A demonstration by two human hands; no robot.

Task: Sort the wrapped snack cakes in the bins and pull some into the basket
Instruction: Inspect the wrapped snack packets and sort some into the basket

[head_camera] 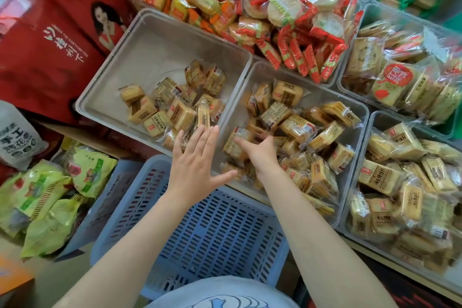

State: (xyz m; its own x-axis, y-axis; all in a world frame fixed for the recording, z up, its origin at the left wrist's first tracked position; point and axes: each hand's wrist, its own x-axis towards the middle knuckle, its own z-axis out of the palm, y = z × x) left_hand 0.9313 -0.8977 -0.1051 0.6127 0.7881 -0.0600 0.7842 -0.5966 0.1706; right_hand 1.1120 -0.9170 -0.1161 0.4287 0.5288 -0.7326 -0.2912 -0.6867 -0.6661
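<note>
Wrapped snack cakes (297, 127) are heaped in the middle clear bin (360, 117), just right of the frame centre; a smaller scatter of the same cakes (175, 107) is seen in the left clear bin (140, 57), at ten o'clock from the first heap; the two bins are set touching side by side. The right hand (260, 150) is reached into the near left corner of the middle bin, its fingers (243, 144) curled down among the cakes; whether a packet is actually gripped cannot be told. The left hand (197, 160) is held flat with straight, spread fingers over the shared rim of the two bins, nothing being held; the thumb is pointed toward three o'clock. A blue slotted basket (212, 227) is placed just below both bins, at six o'clock from the hands, under the forearms. A third bin of the same cakes (405, 190) is seen at three o'clock; round rice crackers in red wrappers (287, 7) are piled at twelve o'clock; green bags (50, 197) are stacked at eight o'clock; a red carton (50, 45) is seen at ten o'clock.
</note>
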